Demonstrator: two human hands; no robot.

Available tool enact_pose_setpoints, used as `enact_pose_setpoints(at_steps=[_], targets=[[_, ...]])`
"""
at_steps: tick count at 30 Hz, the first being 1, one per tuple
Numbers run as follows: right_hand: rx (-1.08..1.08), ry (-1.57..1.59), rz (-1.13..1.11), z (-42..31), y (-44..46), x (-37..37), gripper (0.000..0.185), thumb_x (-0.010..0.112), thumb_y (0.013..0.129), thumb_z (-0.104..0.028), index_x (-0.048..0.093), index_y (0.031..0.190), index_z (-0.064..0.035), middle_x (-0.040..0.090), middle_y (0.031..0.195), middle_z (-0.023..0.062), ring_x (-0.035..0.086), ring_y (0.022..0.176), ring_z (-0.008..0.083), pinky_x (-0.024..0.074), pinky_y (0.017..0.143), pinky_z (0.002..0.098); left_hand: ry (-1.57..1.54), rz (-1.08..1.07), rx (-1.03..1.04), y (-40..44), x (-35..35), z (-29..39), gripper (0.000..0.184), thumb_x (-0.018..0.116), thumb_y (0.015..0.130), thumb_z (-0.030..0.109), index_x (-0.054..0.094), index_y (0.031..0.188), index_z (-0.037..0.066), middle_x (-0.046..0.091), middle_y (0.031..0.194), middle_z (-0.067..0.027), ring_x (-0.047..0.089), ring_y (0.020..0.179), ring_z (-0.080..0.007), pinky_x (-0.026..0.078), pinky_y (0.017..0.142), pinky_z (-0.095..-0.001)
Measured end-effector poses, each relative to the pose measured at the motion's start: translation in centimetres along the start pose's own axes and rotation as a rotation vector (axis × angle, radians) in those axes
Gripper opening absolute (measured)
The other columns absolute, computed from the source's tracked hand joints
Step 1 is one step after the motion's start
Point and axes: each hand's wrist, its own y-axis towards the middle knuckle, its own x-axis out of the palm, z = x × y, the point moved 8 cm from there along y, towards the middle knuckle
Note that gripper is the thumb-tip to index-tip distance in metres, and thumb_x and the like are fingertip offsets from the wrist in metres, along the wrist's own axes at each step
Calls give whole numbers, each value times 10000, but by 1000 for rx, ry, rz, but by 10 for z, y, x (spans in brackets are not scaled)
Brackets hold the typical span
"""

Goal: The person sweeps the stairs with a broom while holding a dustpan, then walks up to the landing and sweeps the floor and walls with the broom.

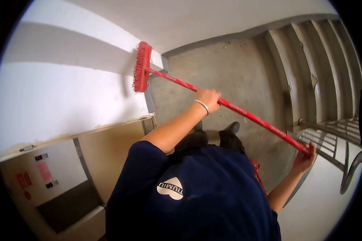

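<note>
A broom (245,114) with a red handle slants across the view, its red bristled head (142,67) raised at the white wall on the left, bristles facing the wall. Whether the bristles touch the wall is hard to tell. My left hand (208,100), with a light band at the wrist, is wrapped round the middle of the handle. Near the handle's lower right end, my right hand (304,158) is closed round it, beside the stair railing. The broom head is off the floor.
Stairs (309,72) rise at the right, with a metal railing (330,136) below them. A doorway frame (84,134) is at the lower left. The grey floor (205,64) lies beneath my dark shoes (232,127). A partly hidden red object (256,166) is beside my body.
</note>
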Motion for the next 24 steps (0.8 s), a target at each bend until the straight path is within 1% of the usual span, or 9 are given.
enact_pose_setpoints(at_steps=[1,3,5,9,11,13,16,20,24], targets=[[25,122,-176,-8,9,34,346,478,863,-321,513,980,3,542,891,120,478,706,128,353,513,193,2,54,-15,8,-11,2,173,608,656,258,590,774,133,597,796,-85,589,727,-292,467,624,-419],[-24,50,-252,-23,26,69,411,436,870,-369,498,965,26,514,952,169,465,742,177,365,532,211,-26,155,-48,17,-34,-10,153,618,649,204,582,776,125,592,801,-93,580,721,-307,462,620,-411],[-29,-16,-282,-34,37,101,428,447,850,-386,508,901,34,521,910,178,472,787,197,385,562,234,-30,233,-108,14,-53,-29,165,624,644,142,569,798,120,585,815,-96,571,725,-320,457,616,-406],[-238,-339,-670,-37,28,224,455,483,787,-416,554,732,30,572,851,203,539,740,225,436,620,306,10,392,-166,5,-70,-82,176,627,636,118,520,774,95,571,792,-101,572,713,-324,459,599,-421],[-226,-355,-633,-13,31,258,398,479,794,-348,572,719,32,590,870,203,550,654,207,436,575,284,-19,383,-249,5,-66,-119,172,610,653,99,506,790,100,564,799,-104,566,710,-333,454,588,-425],[-42,-361,-542,33,42,283,353,484,789,-295,584,738,40,597,844,193,536,616,172,420,529,252,-33,339,-278,18,-41,-164,166,607,659,99,507,791,103,562,808,-108,565,715,-336,453,597,-427],[-46,-241,-507,82,78,316,296,481,808,-228,598,784,43,603,803,143,517,604,132,408,524,225,-47,270,-305,60,4,-212,148,604,675,100,508,787,104,564,811,-115,558,754,-334,447,630,-414],[252,-398,-462,178,121,366,203,497,851,-152,611,848,16,568,720,27,487,587,83,405,528,224,-171,99,-330,112,77,-256,132,606,693,126,515,784,97,566,827,-134,552,801,-339,439,669,-412],[433,-462,-403,282,140,400,212,569,829,-214,605,865,-8,543,669,0,504,592,71,407,538,205,-421,149,-485,142,139,-307,126,595,702,104,526,807,88,559,851,-145,543,813,-351,441,681,-416]])
